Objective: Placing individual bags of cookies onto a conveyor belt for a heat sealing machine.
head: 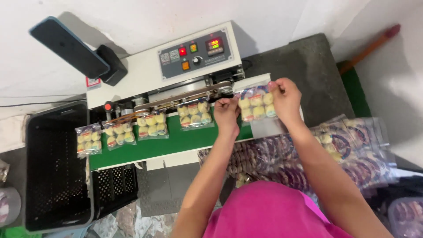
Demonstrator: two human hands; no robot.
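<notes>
Head view, looking straight down. Both hands hold one clear bag of pale round sweets point(257, 105) at the right end of the green conveyor belt point(176, 143), just right of frame centre. The left hand point(226, 113) pinches the bag's left top corner, fingers closed on the film. The right hand point(285, 98) grips the bag's right top edge, fingers curled shut over it. The bag's open top lies against the mouth of the sealing rail point(185, 98) of the white band sealer point(167, 70), which fills the upper middle of the frame.

Four more bags ride the belt to the left, flat, tops under or near the rail: one just left of the left hand point(194, 113), the next point(152, 125), a third point(119, 135), and the last point(89, 141) at the belt's left end, overhanging the black perforated crate point(57, 176) in the lower left.

The sealer's grey control panel point(194, 52) shows a lit digital readout, a red switch, a knob and an orange button. A dark phone on a holder point(70, 46) sits in the upper left.

Right of the belt and below the forearms, a loose heap of filled, unsealed-looking bags with blue-and-red print point(308, 158) spreads toward the right edge. Pink garment point(269, 211) at bottom centre.
</notes>
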